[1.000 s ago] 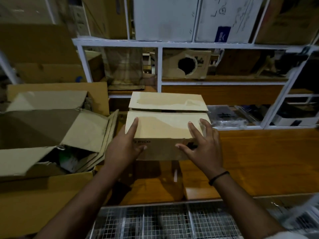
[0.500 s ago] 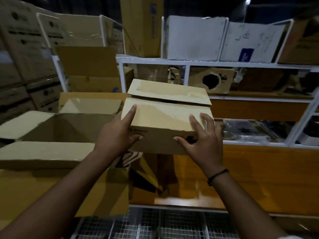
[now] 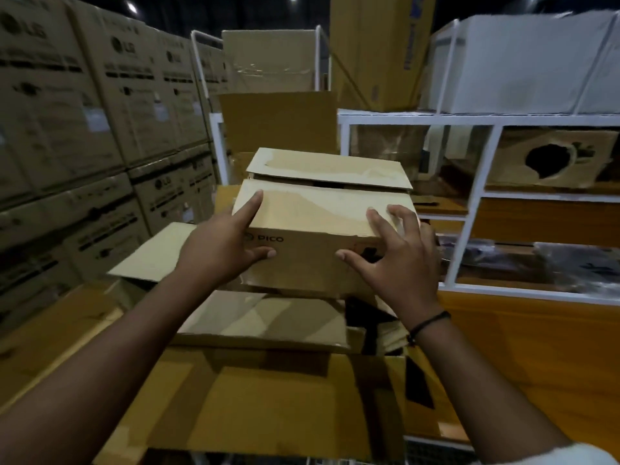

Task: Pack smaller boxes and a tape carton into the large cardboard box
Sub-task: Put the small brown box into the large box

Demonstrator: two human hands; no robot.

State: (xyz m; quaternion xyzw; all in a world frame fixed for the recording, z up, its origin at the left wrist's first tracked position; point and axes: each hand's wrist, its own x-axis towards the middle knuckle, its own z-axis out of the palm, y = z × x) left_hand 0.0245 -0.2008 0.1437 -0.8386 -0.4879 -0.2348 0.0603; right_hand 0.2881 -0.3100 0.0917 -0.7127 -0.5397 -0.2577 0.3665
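One small PICO box [image 3: 322, 226] was held above the open large cardboard box [image 3: 268, 407], gripped at its near corners by the left hand [image 3: 218, 250] and right hand [image 3: 399, 263]. Lowering it in was judged not yet done; what lay inside could not be told. Matte corrugated board and unsealed top flaps were noted.

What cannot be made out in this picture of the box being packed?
Head view only:
- Contents of the PICO box: its nearly closed top flaps hide them.
- Interior of the large cardboard box: mostly covered by its own flaps and the held box.
- Label print on the LG cartons: too small, blurred.
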